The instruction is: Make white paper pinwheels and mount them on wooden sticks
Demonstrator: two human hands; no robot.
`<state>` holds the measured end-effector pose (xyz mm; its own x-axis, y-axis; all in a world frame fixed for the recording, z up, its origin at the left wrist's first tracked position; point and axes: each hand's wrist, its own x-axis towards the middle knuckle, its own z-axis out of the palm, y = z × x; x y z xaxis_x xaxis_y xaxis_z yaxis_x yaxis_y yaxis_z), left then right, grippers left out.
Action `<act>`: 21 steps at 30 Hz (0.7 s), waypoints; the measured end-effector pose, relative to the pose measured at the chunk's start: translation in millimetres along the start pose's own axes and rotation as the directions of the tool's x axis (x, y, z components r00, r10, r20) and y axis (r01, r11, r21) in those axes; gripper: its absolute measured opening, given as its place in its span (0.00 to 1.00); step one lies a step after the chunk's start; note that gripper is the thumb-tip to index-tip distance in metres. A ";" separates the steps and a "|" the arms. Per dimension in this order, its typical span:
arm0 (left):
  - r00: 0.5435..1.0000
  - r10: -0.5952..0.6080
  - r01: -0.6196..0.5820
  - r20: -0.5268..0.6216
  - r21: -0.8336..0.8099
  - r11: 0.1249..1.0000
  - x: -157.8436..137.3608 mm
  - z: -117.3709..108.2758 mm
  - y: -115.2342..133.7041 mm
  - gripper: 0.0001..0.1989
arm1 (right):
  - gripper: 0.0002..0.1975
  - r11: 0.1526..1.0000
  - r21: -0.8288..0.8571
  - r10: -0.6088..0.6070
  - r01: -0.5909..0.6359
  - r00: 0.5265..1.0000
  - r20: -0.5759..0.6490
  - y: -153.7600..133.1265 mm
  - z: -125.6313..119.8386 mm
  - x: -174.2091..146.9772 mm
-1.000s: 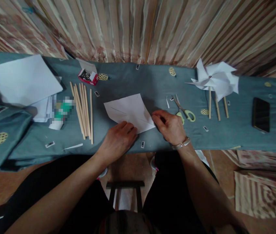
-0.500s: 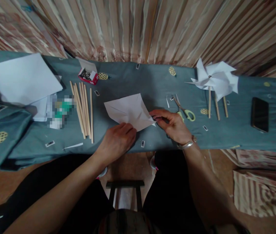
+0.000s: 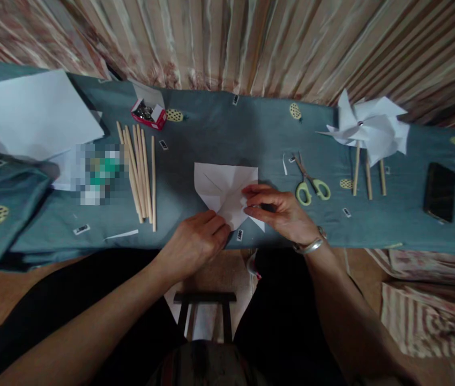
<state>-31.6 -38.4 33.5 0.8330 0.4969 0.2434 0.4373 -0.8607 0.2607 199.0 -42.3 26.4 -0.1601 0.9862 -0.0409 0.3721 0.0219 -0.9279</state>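
Observation:
A white sheet of paper (image 3: 227, 185) with slits and bent corners lies at the front middle of the table. My left hand (image 3: 199, 238) is closed on its near edge, fingers pinched together. My right hand (image 3: 281, 212) grips a folded-over flap on the right side between thumb and fingers. One pointed corner sticks out below the right fingers. Scissors with green handles (image 3: 311, 185) lie partly open, just beyond my right hand.
Wooden sticks (image 3: 142, 177) lie left, near a red box of metal pins (image 3: 149, 113). A paper stack (image 3: 38, 112) is far left. White paper pinwheels (image 3: 372, 126) on sticks and a black phone (image 3: 440, 192) lie right. Paper scraps (image 3: 284, 164) dot the blue-green tablecloth (image 3: 219, 128).
The paper has turned, and its right side is now folded over toward the middle. My right hand has brought the flap inward, and my left hand has shifted slightly right.

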 end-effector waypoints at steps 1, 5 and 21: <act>1.000 0.003 -0.003 0.007 0.003 1.000 -0.2 0.5 0.7 0.08 | 0.01 0.999 -0.035 -0.008 0.007 1.000 -0.028 0.9 4.1 1.0; 1.000 -0.008 0.008 0.017 -0.009 1.000 -1.3 1.6 2.9 0.05 | 0.02 0.984 -0.177 -0.037 0.017 0.993 -0.112 -2.2 17.8 3.4; 0.999 -0.021 0.022 0.046 -0.001 1.000 -3.8 1.0 2.5 0.08 | 0.05 0.912 -0.400 -0.183 0.089 0.962 -0.204 -2.4 38.9 6.6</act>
<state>-33.4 -42.6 32.3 0.8382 0.5096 0.1942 0.4546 -0.8497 0.2672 161.5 -42.2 13.9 -0.0360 0.9778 0.2064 0.6907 0.1736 -0.7020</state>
